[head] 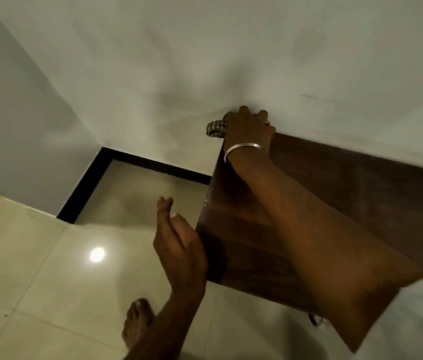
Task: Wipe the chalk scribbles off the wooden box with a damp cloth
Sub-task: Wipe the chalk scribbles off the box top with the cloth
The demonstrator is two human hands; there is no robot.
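Dark-brown wooden box stands against a pale wall; at its far left corner the right hand grips a bunched checked cloth, while the left hand hovers loosely curled and empty beside its left edge. Firm, overlapping strokes should clear any chalk.

The wooden box stands on the right, its far edge against the wall. At its far left corner the right hand holds the cloth, which juts out left of the hand, past the corner, close to the wall. The left hand hangs just left of the box's left edge, above the floor. A foot stands on the floor, nearer and left of the box.
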